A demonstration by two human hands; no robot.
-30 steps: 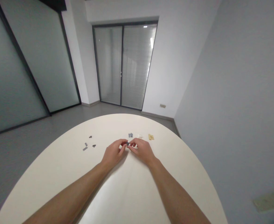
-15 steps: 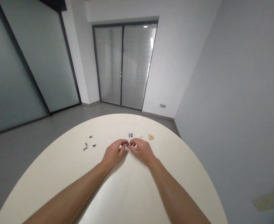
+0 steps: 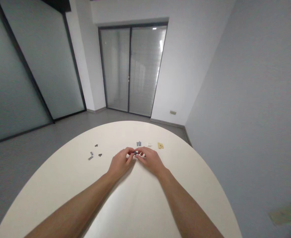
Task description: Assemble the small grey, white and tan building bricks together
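My left hand (image 3: pixel 122 162) and my right hand (image 3: pixel 150 159) meet near the middle of the white round table (image 3: pixel 137 205). Between their fingertips is a small dark blue-grey piece (image 3: pixel 135 153), pinched from both sides. Its exact kind is too small to make out, and the fingers cover part of it. Just beyond the hands lie a group of blue-grey pieces (image 3: pixel 138 143), some white pieces (image 3: pixel 149 144) and a flat yellow piece (image 3: pixel 160 145) with a dark mark on it.
To the left on the table lie two small dark pieces (image 3: pixel 100 155) set apart, and grey pieces (image 3: pixel 90 158), one long and one short. Past the table's far edge are a grey floor, a glass door (image 3: pixel 129 69) and white walls. A wall socket (image 3: pixel 173 112) sits low at the back.
The small dark piece has turned slightly between my fingertips. Both hands stay almost in the same place, and the pieces on the table have not moved.
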